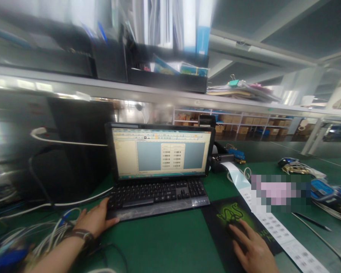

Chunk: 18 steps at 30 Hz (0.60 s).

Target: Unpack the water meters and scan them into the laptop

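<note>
My left hand (94,219) rests at the left end of a black keyboard (159,195), thumb along its front corner and fingers curled against its edge. My right hand (251,248) lies flat on a black mouse (235,229) that sits on a black mouse pad (230,218) with a green logo. Behind the keyboard stands a monitor (160,151) showing a sheet of barcodes in a label program.
A long strip of printed barcode labels (275,227) runs from a label printer (220,159) across the green table (170,239). Cables (45,235) pile at the left. Cable bundles (329,195) and a pen (311,222) lie right. A shelf (159,93) with trays hangs overhead.
</note>
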Available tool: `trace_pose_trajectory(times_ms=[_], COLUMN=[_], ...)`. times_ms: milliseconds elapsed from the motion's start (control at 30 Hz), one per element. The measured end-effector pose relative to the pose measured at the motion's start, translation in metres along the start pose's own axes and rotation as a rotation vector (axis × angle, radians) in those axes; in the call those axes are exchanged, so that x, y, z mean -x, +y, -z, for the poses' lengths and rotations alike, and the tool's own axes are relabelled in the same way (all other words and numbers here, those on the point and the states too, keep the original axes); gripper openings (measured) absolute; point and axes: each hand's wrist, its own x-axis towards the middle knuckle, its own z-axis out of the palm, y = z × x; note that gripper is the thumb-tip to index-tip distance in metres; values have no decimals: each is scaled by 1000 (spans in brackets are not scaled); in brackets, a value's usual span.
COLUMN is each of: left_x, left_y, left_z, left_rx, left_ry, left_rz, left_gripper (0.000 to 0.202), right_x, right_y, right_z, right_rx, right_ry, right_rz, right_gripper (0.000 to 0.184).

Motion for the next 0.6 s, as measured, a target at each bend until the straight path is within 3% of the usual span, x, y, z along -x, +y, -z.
trace_pose_trajectory(times_ms=[600], left_x=[7], left_y=[5], left_z=[4], left_rx=[50], left_ry=[15], left_rz=[-8], left_gripper=[84], right_x=[-1], right_y=[7], right_z=[-7], right_rx=[32], right_ry=[79], right_rz=[105], right_gripper=[40])
